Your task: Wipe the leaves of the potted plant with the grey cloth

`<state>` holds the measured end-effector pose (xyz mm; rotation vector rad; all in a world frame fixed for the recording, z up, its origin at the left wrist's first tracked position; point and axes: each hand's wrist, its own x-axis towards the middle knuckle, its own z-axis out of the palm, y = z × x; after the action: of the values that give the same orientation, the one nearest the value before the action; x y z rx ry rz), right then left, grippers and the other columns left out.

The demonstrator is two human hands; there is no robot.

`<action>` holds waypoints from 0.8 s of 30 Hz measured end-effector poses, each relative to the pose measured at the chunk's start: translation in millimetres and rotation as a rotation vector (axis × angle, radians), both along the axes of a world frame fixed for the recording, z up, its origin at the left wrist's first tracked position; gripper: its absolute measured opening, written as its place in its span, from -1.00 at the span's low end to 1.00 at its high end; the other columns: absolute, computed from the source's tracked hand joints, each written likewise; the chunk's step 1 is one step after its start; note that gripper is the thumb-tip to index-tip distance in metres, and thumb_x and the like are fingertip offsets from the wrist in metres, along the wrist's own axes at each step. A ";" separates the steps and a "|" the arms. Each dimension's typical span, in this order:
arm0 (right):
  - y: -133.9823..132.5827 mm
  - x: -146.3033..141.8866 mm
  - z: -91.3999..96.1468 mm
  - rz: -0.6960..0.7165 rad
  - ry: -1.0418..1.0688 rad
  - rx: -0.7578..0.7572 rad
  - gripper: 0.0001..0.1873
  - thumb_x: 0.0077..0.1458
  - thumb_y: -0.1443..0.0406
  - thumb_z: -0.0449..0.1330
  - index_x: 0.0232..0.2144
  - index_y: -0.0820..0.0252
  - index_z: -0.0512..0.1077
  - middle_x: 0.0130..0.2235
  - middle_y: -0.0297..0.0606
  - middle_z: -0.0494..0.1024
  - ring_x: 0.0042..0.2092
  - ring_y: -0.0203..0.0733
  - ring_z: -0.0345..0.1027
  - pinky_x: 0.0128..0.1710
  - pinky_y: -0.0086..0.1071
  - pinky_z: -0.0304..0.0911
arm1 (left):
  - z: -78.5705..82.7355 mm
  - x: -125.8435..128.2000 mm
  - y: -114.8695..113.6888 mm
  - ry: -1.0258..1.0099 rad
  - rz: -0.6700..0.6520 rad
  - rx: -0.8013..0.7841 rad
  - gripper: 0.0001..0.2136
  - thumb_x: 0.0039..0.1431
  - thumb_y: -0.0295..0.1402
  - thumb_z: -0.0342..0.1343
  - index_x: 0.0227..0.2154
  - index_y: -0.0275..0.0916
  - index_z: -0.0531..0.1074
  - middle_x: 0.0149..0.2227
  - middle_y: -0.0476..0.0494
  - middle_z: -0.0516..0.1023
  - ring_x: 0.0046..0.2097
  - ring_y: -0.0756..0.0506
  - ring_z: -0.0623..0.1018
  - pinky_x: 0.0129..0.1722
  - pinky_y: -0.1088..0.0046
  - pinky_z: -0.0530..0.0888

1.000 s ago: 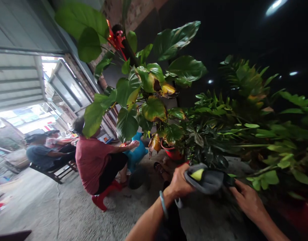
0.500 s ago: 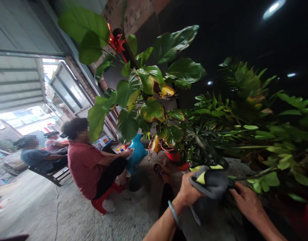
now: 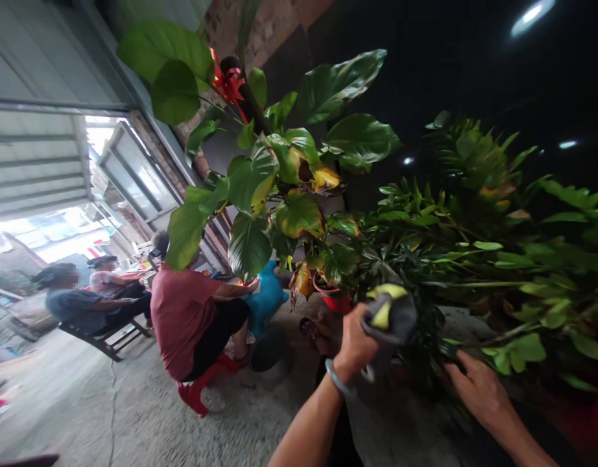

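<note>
My left hand (image 3: 355, 344), a pale bangle (image 3: 338, 377) at its wrist, is closed on a bunched grey cloth with yellow parts (image 3: 391, 314), blurred by motion. The cloth hangs in front of the dark, narrow-leaved foliage (image 3: 410, 272). My right hand (image 3: 481, 389) reaches in low among the plants. Its thumb and fingers are closed round a dark green leaf (image 3: 449, 348), partly lost in shadow. Just above that hand hangs a spray of lighter green leaves (image 3: 513, 353).
A tall broad-leaved plant (image 3: 299, 214) with browned leaves rises ahead, near a red pot (image 3: 334, 299). A blue rounded object (image 3: 267, 292) and a dark bucket (image 3: 270, 353) stand left of it. A person in a red shirt (image 3: 182, 311) sits on a red stool (image 3: 196, 389); two others sit beyond.
My left hand has drawn the cloth leftward and up, away from my right hand, which stays nearly still. The person in red has turned away and shifted right.
</note>
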<state>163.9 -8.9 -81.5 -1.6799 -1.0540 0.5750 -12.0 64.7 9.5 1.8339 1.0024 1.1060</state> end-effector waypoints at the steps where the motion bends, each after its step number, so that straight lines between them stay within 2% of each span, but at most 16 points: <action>1: -1.1 1.1 0.0 0.004 -0.001 0.018 -0.76 -0.30 0.00 -0.05 -0.73 -0.07 0.24 -0.63 -0.22 0.50 -0.49 0.04 0.42 -0.49 -0.20 0.25 | -10.1 -5.3 -11.8 0.062 -0.109 -0.054 -0.84 -0.25 -0.44 0.22 -0.49 -0.28 0.45 -0.51 0.04 0.45 -0.41 0.01 0.39 -0.37 0.53 0.36; 3: -3.5 3.0 -0.7 0.022 0.007 0.034 -0.76 -0.30 0.00 -0.05 -0.73 -0.07 0.24 -0.63 -0.24 0.49 -0.49 0.02 0.41 -0.48 -0.22 0.26 | -15.4 -17.7 -28.3 0.122 -0.177 -0.118 -0.85 -0.29 -0.44 0.25 -0.57 -0.29 0.41 -0.58 0.07 0.38 -0.48 0.05 0.31 -0.47 0.56 0.29; 5: -4.7 3.7 -2.1 0.036 0.022 0.016 -0.74 -0.26 0.00 -0.05 -0.75 -0.06 0.24 -0.68 -0.26 0.44 -0.56 -0.03 0.37 -0.54 -0.24 0.25 | -0.3 -26.5 -29.8 0.054 -0.126 -0.082 -0.83 -0.30 -0.43 0.25 -0.55 -0.29 0.40 -0.56 0.07 0.38 -0.48 0.06 0.30 -0.47 0.57 0.28; 7: -3.7 3.0 -3.5 0.028 0.034 -0.023 -0.71 -0.24 -0.01 -0.04 -0.75 -0.05 0.27 -0.70 -0.24 0.43 -0.61 -0.04 0.35 -0.59 -0.25 0.24 | 26.3 -26.5 -17.3 -0.100 0.002 0.051 -0.81 -0.29 -0.41 0.23 -0.49 -0.27 0.41 -0.51 0.07 0.40 -0.45 0.05 0.33 -0.43 0.56 0.31; 9: -1.0 1.4 -4.4 0.011 0.030 -0.044 -0.70 -0.25 -0.03 -0.03 -0.75 -0.05 0.29 -0.67 -0.20 0.48 -0.58 -0.02 0.39 -0.55 -0.24 0.28 | 50.3 -17.0 0.8 -0.235 0.151 0.186 -0.78 -0.29 -0.40 0.22 -0.45 -0.24 0.41 -0.50 0.09 0.39 -0.43 0.05 0.32 -0.42 0.57 0.30; 11: 1.7 0.0 -5.1 0.001 0.008 -0.043 -0.70 -0.26 -0.03 -0.03 -0.77 -0.05 0.28 -0.65 -0.19 0.50 -0.54 0.01 0.42 -0.49 -0.22 0.29 | 60.4 -1.9 14.4 -0.297 0.236 0.244 -0.75 -0.30 -0.41 0.22 -0.43 -0.23 0.39 -0.49 0.11 0.37 -0.44 0.05 0.30 -0.43 0.58 0.29; 12: 2.5 -0.4 -5.6 0.000 -0.002 -0.037 -0.71 -0.26 -0.02 -0.03 -0.77 -0.06 0.28 -0.65 -0.20 0.50 -0.53 0.01 0.43 -0.48 -0.22 0.29 | 58.9 5.6 17.4 -0.292 0.228 0.242 -0.76 -0.29 -0.41 0.21 -0.43 -0.23 0.39 -0.49 0.10 0.38 -0.43 0.05 0.30 -0.42 0.58 0.29; 14: 2.8 0.2 -7.6 0.005 -0.016 -0.025 -0.73 -0.26 0.00 -0.03 -0.75 -0.07 0.30 -0.66 -0.22 0.49 -0.53 0.02 0.42 -0.49 -0.21 0.28 | 45.8 15.5 15.0 -0.193 0.102 0.198 -0.80 -0.24 -0.43 0.18 -0.44 -0.24 0.40 -0.47 0.07 0.39 -0.41 0.04 0.33 -0.40 0.57 0.31; 16: 1.1 2.7 -11.6 0.007 -0.022 -0.013 -0.77 -0.29 0.02 -0.01 -0.75 -0.07 0.30 -0.67 -0.22 0.49 -0.53 0.06 0.42 -0.53 -0.21 0.28 | 28.3 14.9 4.3 0.021 -0.129 0.138 -0.85 -0.23 -0.46 0.17 -0.47 -0.26 0.41 -0.48 0.05 0.40 -0.40 0.04 0.34 -0.41 0.57 0.29; 18: -1.7 6.4 -16.7 0.014 -0.024 0.011 -0.82 -0.35 0.04 0.04 -0.74 -0.08 0.29 -0.64 -0.20 0.51 -0.46 0.11 0.46 -0.49 -0.20 0.31 | 18.5 4.5 -8.2 0.250 -0.364 0.098 -0.87 -0.25 -0.50 0.16 -0.51 -0.28 0.41 -0.50 0.05 0.38 -0.42 0.05 0.34 -0.45 0.60 0.25; 20: -3.9 9.5 -21.3 0.033 -0.025 0.024 -0.83 -0.36 0.03 0.08 -0.72 -0.09 0.28 -0.65 -0.19 0.50 -0.42 0.13 0.47 -0.44 -0.19 0.34 | 23.4 -8.5 -15.9 0.358 -0.486 0.087 -0.86 -0.25 -0.51 0.13 -0.49 -0.29 0.43 -0.51 0.06 0.38 -0.43 0.05 0.35 -0.47 0.61 0.24; 21: -4.4 10.3 -22.7 0.047 -0.026 0.019 -0.82 -0.34 0.03 0.08 -0.71 -0.08 0.29 -0.66 -0.20 0.48 -0.44 0.12 0.46 -0.43 -0.18 0.34 | 31.1 -12.9 -16.6 0.344 -0.488 0.092 -0.84 -0.24 -0.50 0.13 -0.47 -0.29 0.44 -0.51 0.05 0.40 -0.42 0.04 0.37 -0.46 0.61 0.26; 24: -2.9 8.5 -22.6 0.090 -0.038 -0.022 -0.73 -0.23 0.00 0.02 -0.63 -0.04 0.38 -0.64 -0.24 0.49 -0.51 0.06 0.43 -0.46 -0.18 0.31 | 64.1 -7.8 -6.2 0.138 -0.323 0.190 -0.79 -0.20 -0.44 0.15 -0.39 -0.28 0.46 -0.45 0.01 0.46 -0.38 0.00 0.42 -0.39 0.56 0.33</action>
<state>172.4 -11.7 -104.1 -1.6747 -1.1587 0.6163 -19.8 58.5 73.6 2.1590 0.6601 0.9119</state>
